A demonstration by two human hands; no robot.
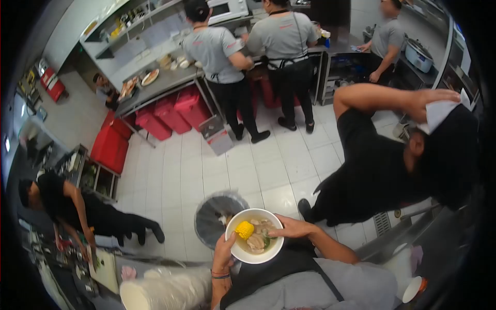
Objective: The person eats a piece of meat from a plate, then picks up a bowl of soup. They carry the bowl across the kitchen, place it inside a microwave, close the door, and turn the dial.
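Note:
A white round bowl [281, 245] is held level in front of my body, with both hands at its sides. In it are a piece of yellow corn [244, 229], chunks of pale meat [256, 241] and some green leaves in broth. My left hand [224, 251] grips the left rim, its wrist carrying thin bands. My right hand [294, 226] holds the right rim, with the thumb over the edge. The fingers under the bowl are hidden. Just beyond the bowl is a lined waste bin [205, 219] with scraps inside.
Close on the right, a person in black [382, 160] presses a white cloth to the head. At left another person [67, 196] works at a cutting board [105, 271]. Plastic-wrapped white containers [175, 287] stand front left. Co-workers in grey stand along the back counter [160, 92], near red bins [191, 107].

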